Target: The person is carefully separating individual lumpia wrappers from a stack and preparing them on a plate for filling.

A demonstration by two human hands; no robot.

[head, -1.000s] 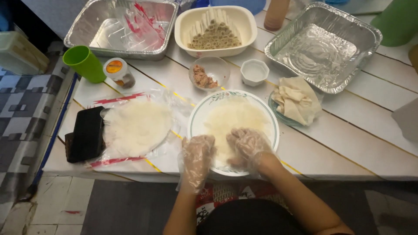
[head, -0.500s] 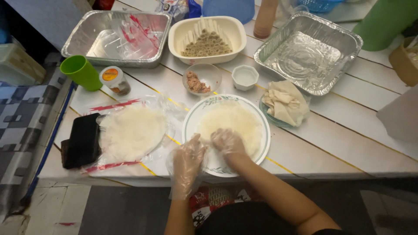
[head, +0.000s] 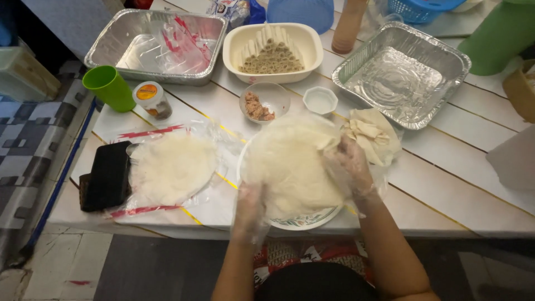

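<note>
head cam | 1 view | looks steeply down, close, over table (head: 446,184) edge and both forearms

White slatted wooden table (head: 468,184) under even, soft light, its planks running diagonally across the view. Below its near edge, a pale tiled floor (head: 61,267). At left, a grey-and-white checked surface (head: 28,139), possibly a mat or cloth, edged by a blue strip.

Pale cream wrapper (head: 292,167) over a white plate (head: 304,222) with a patterned rim. Bright green cup (head: 108,87). Silver foil trays (head: 398,75). White plank desk (head: 457,184). Black wallet (head: 106,175). Grey-and-white checked floor (head: 28,145). Red stripes on clear plastic wrap (head: 150,132).
</note>
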